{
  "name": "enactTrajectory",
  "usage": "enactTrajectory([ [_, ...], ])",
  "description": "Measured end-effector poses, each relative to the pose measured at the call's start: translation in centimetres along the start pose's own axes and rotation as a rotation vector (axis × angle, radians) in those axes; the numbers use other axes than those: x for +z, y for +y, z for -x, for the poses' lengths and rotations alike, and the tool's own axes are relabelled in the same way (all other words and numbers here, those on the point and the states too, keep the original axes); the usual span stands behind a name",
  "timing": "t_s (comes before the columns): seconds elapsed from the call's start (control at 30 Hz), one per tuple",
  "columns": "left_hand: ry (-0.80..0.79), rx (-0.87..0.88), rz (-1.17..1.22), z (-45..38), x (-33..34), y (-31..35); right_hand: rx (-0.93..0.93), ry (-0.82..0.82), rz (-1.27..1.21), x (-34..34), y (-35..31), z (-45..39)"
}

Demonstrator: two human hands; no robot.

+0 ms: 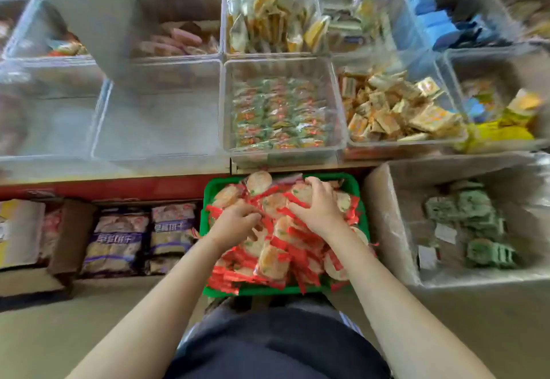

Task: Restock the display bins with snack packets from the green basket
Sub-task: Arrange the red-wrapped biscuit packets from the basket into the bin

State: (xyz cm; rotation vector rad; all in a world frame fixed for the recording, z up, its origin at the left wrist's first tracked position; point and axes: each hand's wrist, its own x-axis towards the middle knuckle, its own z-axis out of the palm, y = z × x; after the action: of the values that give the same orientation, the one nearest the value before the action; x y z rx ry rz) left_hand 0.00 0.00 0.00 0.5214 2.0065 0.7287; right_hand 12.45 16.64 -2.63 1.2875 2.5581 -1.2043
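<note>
While both arms reached down over the person's lap, the scene read as follows.

Green basket: the green basket sat low and central, just below the shelf edge, heaped past its rim.
Snack packets: red-edged snack packets with round pale biscuits inside filled the basket; some hung over its near and right edges.
Left hand: the left hand lay on the left part of the heap, palm down, fingers curled into the packets. Whether it had any packet firmly gripped, I could not tell.
Right hand: the right hand lay on the upper right part of the heap, palm down, fingers spread and bent over the packets. Whether it had closed on any of them, I could not tell.
Middle bin: a clear display bin stood directly above the basket, holding a low layer of green and orange packets.
Left bin: a clear bin beside it on the left looked bare inside, though blurred.
Right bin: a clear bin on the right held yellow and orange square packets.
Cardboard box: an open box just right of the basket held green packets.
Lower shelf: purple-banded bags lay left of the basket.
</note>
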Motion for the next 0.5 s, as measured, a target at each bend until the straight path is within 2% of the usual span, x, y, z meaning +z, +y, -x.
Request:
enactTrajectory([
  [0.13,0.036,-0.07,0.019,0.0,0.4,1.4,0.062,-0.188,0.094,1.4,0.3,-1.0],
  [0.3,0.044,-0.08,0.041,-0.1,0.4,2.2,0.019,-0.311,0.134,1.9,0.8,-1.4],
  [0.5,0.038,-0.111,0.077,0.1,0.7,2.0,0.049,-0.164,-0.033,0.9,0.9,-2.0],
])
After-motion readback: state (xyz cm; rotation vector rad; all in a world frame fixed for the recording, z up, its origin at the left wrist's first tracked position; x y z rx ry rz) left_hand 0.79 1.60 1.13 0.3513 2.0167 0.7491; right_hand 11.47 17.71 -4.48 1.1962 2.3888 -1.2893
